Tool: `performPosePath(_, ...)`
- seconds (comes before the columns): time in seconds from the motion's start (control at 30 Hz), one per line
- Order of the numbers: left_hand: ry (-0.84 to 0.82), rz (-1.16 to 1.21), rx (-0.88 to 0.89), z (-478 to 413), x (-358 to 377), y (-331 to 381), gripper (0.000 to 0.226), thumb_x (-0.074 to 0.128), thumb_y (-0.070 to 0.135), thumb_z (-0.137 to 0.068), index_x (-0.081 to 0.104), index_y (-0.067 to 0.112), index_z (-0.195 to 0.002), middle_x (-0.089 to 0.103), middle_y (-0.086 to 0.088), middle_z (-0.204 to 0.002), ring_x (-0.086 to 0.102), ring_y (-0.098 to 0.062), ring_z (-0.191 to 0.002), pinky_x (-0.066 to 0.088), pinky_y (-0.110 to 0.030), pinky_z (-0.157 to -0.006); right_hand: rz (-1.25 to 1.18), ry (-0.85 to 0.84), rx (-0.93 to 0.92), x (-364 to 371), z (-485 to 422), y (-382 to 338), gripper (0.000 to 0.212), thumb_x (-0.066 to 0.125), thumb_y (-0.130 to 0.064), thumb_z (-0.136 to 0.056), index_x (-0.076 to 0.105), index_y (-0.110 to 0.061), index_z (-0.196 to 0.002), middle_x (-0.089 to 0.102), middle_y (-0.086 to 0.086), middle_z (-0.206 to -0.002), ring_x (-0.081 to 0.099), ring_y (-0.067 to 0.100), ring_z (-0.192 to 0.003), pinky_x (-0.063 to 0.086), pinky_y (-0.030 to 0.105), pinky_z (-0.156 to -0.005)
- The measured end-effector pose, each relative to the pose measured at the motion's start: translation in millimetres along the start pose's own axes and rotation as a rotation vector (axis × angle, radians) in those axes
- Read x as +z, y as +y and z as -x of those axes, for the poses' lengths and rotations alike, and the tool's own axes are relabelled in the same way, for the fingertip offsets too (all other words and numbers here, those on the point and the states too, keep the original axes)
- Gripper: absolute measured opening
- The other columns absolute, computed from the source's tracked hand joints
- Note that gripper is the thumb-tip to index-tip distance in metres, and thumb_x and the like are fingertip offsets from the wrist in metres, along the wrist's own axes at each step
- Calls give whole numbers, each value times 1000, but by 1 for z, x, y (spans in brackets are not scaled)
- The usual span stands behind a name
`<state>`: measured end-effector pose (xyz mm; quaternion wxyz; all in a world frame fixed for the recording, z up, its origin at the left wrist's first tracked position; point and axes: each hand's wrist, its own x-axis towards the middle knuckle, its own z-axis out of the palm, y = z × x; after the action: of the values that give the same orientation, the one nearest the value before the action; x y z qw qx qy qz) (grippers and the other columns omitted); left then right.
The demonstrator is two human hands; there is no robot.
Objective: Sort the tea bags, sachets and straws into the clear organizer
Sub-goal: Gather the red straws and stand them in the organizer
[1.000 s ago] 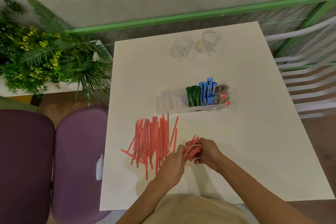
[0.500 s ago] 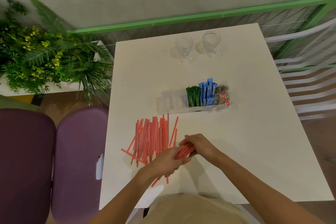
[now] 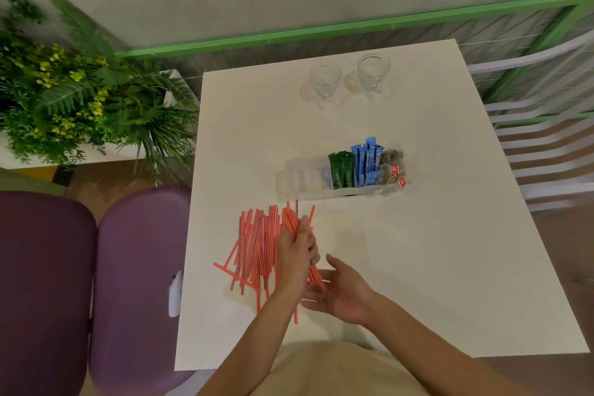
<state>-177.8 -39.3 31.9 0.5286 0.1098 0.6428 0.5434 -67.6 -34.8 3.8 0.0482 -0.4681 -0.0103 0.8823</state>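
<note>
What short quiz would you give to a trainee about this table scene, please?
1. True or false: the left hand grips a bundle of straws.
2. In the organizer, what stands between the green sachets and the tea bags? A) straws B) blue sachets C) a glass
3. Fill in: ___ glass cups stand on the far part of the table.
Key: 1 true; 2 B; 3 two.
</note>
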Motion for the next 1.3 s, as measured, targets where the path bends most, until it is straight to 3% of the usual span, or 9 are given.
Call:
performPosePath(0.13, 33, 48, -13, 4, 15, -1, 33, 54, 34, -97, 41, 12, -76, 32, 5, -52, 26, -8, -43, 24, -22, -39, -245, -2, -80, 9, -10, -11, 46, 32, -35, -104, 59, 1, -116, 67, 18, -104, 69, 32, -100, 54, 45, -83)
performPosePath(0.33, 80, 93, -95, 6, 20, -9, 32, 55, 39, -96, 46, 13, -80, 31, 2, -52, 26, -10, -43, 22, -23, -40, -183, 27, -173, 6, -12, -13, 44, 34, -35, -104, 61, -13, -129, 61, 13, -130, 62, 29, -116, 55, 42, -83)
performPosePath(0.47, 25, 86, -148, 4, 16, -6, 34, 54, 36, -97, 45, 14, -72, 32, 3, -51, 27, -9, -41, 22, -22, -38, -107, 2, -197, 10, -6, -15, 44, 34, -34, -104, 60, -6, -125, 67, 16, -112, 68, 27, -97, 54, 43, -81)
performPosePath(0.7, -307, -294, -374, -2, -9, 10, 34, 57, 26, -95, 41, 20, -66, 26, 3, -54, 19, -9, -42, 10, -24, -41, 857, 223, -725, 13, 18, -67, 28, 46, -33, -100, 64, -12, -102, 66, 5, -81, 57, 17, -66, 44, 23, -60)
performPosePath(0.83, -478, -521, -395, 0, -15, 19, 33, 58, 23, -89, 38, 22, -63, 23, 2, -55, 16, -11, -45, 9, -27, -45, 1153, 50, -700, 16, 18, -77, 41, 52, -40, -98, 56, -14, -66, 52, -2, -57, 44, 12, -54, 38, 25, -56)
performPosePath(0.97, -591, -627, -424, 2, -11, 24, 28, 57, 18, -88, 41, 19, -65, 25, 4, -52, 17, -9, -42, 13, -20, -39, 1411, 89, -751, 20, 13, -71, 49, 52, -42, -97, 46, -12, -58, 43, -2, -52, 39, 12, -52, 36, 24, -55)
performPosePath(1.07, -570, -585, -430, 4, -10, 24, 12, 56, 14, -89, 45, 14, -84, 25, 5, -52, 18, -9, -44, 16, -19, -38, 1407, 98, -765, 21, 10, -67, 48, 51, -37, -98, 52, -4, -63, 45, 2, -56, 40, 11, -52, 37, 23, -55)
performPosePath(1.2, -540, -472, -397, 3, -24, 21, 13, 64, 19, -90, 55, 11, -93, 44, 2, -59, 34, -9, -45, 26, -22, -41, 1232, 110, -771, 16, 7, -66, 41, 55, -27, -98, 53, -20, -58, 46, -8, -50, 40, 3, -47, 35, 16, -50)
performPosePath(1.3, -495, -447, -335, 4, -40, 20, 22, 60, 28, -95, 65, 8, -103, 53, 1, -64, 40, -9, -46, 30, -21, -41, 1077, 171, -784, 8, 8, -70, 41, 55, -26, -98, 52, -16, -59, 46, -8, -48, 41, 4, -41, 34, 20, -45)
